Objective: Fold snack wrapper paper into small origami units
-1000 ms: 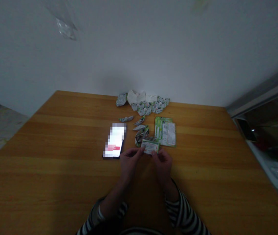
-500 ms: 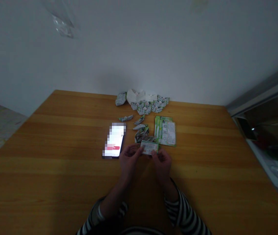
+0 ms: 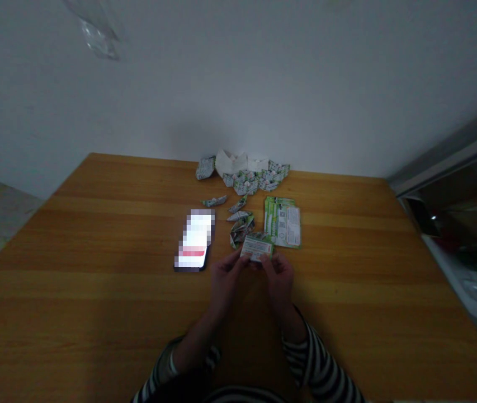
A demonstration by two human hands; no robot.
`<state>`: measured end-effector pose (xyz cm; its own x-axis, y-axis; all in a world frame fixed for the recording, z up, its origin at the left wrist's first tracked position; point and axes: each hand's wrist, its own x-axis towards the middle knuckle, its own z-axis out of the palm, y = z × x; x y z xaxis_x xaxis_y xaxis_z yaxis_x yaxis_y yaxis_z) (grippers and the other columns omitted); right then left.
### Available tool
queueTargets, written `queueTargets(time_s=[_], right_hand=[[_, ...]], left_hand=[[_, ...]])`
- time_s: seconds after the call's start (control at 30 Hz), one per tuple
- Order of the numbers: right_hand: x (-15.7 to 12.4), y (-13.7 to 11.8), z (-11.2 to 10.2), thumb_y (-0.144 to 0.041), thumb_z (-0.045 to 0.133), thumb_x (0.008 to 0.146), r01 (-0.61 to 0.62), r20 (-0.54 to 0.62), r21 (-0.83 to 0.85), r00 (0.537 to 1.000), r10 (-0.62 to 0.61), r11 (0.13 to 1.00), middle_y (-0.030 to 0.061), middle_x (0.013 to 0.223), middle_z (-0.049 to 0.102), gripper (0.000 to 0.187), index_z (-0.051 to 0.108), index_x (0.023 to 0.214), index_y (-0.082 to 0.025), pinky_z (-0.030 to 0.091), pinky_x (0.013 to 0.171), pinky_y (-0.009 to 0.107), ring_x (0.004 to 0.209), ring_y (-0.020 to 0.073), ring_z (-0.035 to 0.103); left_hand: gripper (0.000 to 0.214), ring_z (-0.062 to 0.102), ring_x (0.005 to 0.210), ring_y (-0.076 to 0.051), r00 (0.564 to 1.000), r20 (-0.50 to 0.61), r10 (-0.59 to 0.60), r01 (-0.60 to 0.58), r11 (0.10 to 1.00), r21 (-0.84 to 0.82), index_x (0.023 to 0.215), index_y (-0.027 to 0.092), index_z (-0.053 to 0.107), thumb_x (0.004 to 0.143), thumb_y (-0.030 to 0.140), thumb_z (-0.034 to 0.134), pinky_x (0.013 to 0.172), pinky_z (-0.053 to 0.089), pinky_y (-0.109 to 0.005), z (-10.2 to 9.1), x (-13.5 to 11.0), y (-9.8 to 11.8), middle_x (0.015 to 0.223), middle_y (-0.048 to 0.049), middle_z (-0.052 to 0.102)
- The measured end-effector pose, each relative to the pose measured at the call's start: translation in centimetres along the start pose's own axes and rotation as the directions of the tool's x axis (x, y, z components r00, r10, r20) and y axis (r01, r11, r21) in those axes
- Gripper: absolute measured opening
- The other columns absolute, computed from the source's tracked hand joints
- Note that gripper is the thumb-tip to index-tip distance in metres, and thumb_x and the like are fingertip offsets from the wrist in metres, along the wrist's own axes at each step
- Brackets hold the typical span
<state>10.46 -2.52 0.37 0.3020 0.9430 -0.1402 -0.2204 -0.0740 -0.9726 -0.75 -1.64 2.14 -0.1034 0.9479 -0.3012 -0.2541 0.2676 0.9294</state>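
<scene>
Both hands pinch a small folded green-and-white printed paper (image 3: 256,248) just above the wooden table (image 3: 95,252). My left hand (image 3: 224,277) grips its left edge, fingers closed on it. My right hand (image 3: 279,275) grips its right lower edge, fingers likewise closed. Directly behind the paper lies a folded paper piece (image 3: 240,230), and to its right a flat stack of green printed sheets (image 3: 282,222).
A lit phone (image 3: 195,240) lies face up left of my hands. Small folded paper boats (image 3: 215,201) sit behind it, and a heap of several folded papers (image 3: 244,174) rests against the white wall. A glass-fronted unit (image 3: 456,224) borders the table's right side.
My hands and the paper stay in almost the same place; the paper looks pressed a little smaller between my fingers. The camera has tipped slightly.
</scene>
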Motion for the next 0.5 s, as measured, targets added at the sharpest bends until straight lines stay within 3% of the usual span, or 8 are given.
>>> queueTargets(time_s=[0.4, 0.5], right_hand=[[-0.33, -0.18, 0.39, -0.037, 0.068, 0.078, -0.031, -0.019, 0.014, 0.999, 0.031, 0.999, -0.0007, 0.058, 0.066, 0.025, 0.058, 0.064, -0.019, 0.051, 0.060, 0.029, 0.055, 0.0150, 0.062], [-0.32, -0.28, 0.41, -0.037, 0.069, 0.077, -0.028, -0.020, 0.020, 0.999, 0.029, 0.999, -0.0013, 0.059, 0.066, 0.026, 0.056, 0.063, -0.019, 0.051, 0.063, 0.029, 0.058, 0.0152, 0.062]], left_hand=[[0.033, 0.069, 0.068, -0.017, 0.996, -0.026, -0.080, 0.078, 0.995, -0.056, 0.081, 0.011, 0.076, 0.074, 0.043, 0.073, 0.071, 0.054, -0.027, 0.04, 0.00, -0.80, 0.076, -0.0067, 0.076], [0.036, 0.070, 0.070, -0.018, 0.997, -0.047, -0.056, 0.052, 0.996, -0.077, 0.094, 0.013, 0.073, 0.073, 0.042, 0.074, 0.072, 0.055, -0.028, 0.06, 0.04, -0.76, 0.079, -0.0064, 0.076]])
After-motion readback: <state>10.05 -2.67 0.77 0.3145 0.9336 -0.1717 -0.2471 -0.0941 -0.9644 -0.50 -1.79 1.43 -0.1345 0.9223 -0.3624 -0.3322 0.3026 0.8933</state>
